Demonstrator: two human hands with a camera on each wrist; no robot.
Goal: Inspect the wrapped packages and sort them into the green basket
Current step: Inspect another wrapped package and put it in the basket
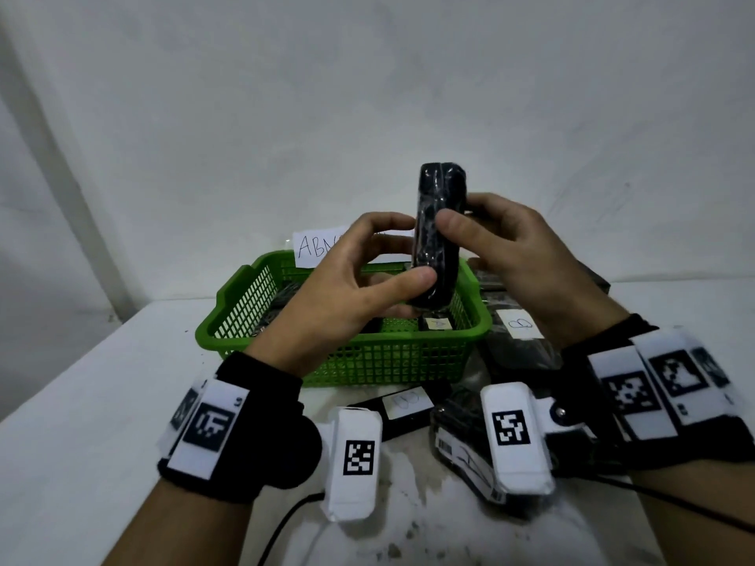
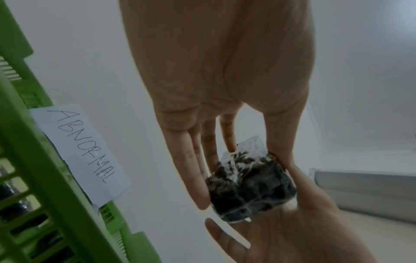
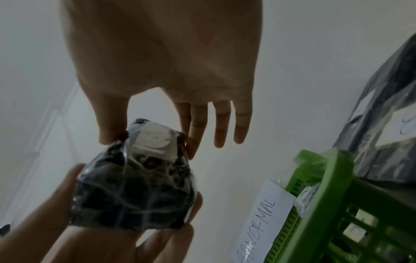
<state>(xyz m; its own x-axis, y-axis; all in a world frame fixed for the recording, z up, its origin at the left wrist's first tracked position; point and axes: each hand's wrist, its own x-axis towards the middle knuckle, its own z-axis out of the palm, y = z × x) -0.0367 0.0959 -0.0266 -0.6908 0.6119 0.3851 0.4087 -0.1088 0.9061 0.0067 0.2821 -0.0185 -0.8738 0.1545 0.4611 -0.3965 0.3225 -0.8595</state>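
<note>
wrapped package (image 1: 438, 239) upright above green basket (image 1: 253, 296), pinched by left hand (image 1: 347, 288) and right hand (image 1: 527, 255) | basket holds dark packages, ABNORMAL label (image 1: 316, 247) on far rim | more packages (image 1: 514, 332) right, near

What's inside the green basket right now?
Green basket: dark wrapped packages, one with a white label near the right wall. The left hand and held package cover the middle, so no count.

Head view looks down over the table (image 1: 102, 402); both wrist views look close along the fingers, sharing the green basket (image 1: 245, 296).
</note>
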